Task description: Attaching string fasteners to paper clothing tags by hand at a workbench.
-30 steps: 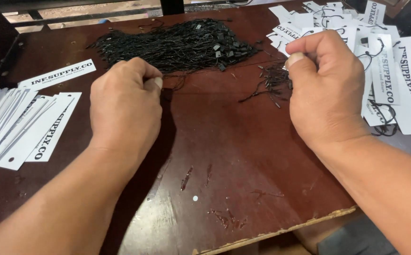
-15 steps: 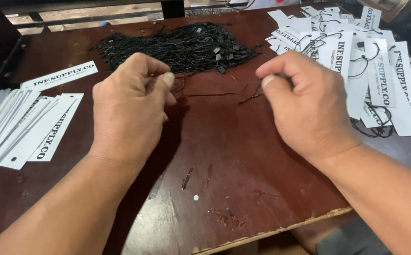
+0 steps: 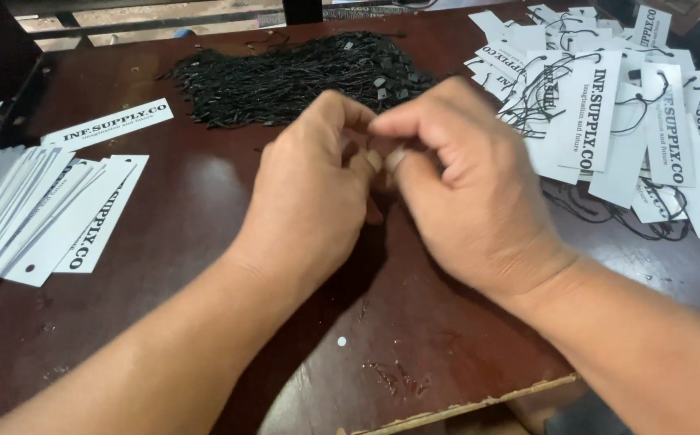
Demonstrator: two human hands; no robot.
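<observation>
Left hand (image 3: 309,201) and right hand (image 3: 462,193) meet fingertip to fingertip above the table (image 3: 205,185), both curled closed; what they pinch is hidden. Just beyond lies a tangled heap of thin black strings (image 3: 293,76). Flat white card tags (image 3: 36,209) are stacked at left; strung tags (image 3: 607,121) lie jumbled at right. The dark reddish wood is scuffed, its near edge chipped.
</observation>
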